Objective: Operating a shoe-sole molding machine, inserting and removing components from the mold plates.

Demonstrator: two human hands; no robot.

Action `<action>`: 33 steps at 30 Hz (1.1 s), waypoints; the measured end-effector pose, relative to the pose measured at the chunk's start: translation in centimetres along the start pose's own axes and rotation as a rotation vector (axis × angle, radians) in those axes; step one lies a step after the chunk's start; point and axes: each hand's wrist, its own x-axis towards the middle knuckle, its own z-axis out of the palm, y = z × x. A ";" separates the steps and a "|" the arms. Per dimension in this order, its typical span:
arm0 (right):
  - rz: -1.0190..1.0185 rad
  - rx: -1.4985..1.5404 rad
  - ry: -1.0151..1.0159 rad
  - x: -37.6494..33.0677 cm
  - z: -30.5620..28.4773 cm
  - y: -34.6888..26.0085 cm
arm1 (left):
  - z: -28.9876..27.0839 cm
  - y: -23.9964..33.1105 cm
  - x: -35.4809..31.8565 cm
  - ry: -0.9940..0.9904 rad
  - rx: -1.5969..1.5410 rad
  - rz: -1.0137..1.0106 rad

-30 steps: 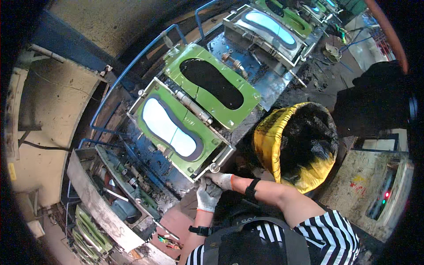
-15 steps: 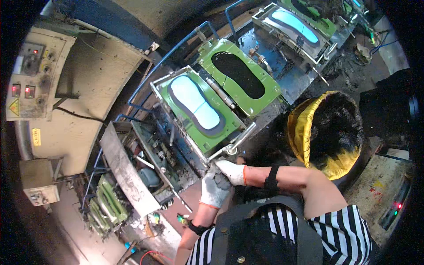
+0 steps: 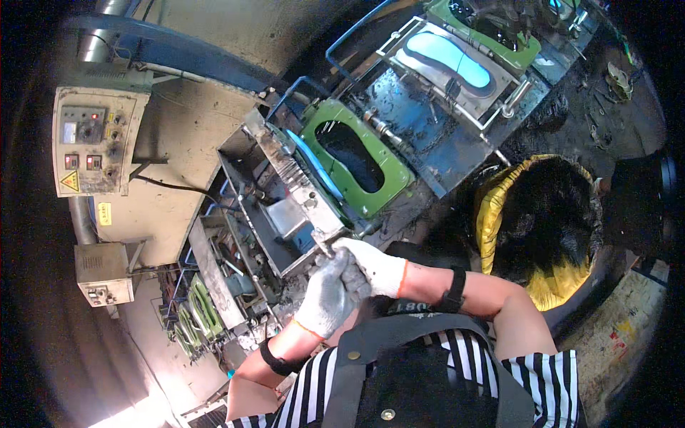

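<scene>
My left hand (image 3: 325, 299), in a grey-smudged white glove, is closed at the near end of a hinged metal mold frame (image 3: 308, 200). Against it my right hand (image 3: 374, 267), also gloved in white, is closed around the same metal handle (image 3: 322, 246). The frame stands tilted up almost on edge, with a blue sole shape (image 3: 314, 164) seen edge-on on its right side. Right beside it lies a green mold plate (image 3: 385, 160) with a dark, sole-shaped opening. The fingers overlap, so part of the grip is hidden.
Farther right, another frame holds a bright blue sole shape (image 3: 448, 60). A yellow-lined bin (image 3: 492, 221) with dark contents stands at the right. A control panel (image 3: 96, 143) hangs at the left. Several green molds (image 3: 203, 307) sit lower left.
The mold frame, lying flat before, has swung up and leftward onto its edge, with both hands at its handle. The open metal box beneath it now shows. The view has shifted too.
</scene>
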 end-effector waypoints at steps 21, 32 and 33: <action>-0.490 0.030 0.469 -0.6 -19.5 -19.1 | -4.1 -6.9 18.7 0.338 0.414 0.192; -1.063 -1.593 0.589 -0.1 -7.7 -22.8 | -4.1 -6.5 18.8 0.290 0.450 0.145; -1.048 -1.534 0.619 0.5 -7.1 -22.3 | -4.4 -6.6 18.7 0.277 0.424 0.123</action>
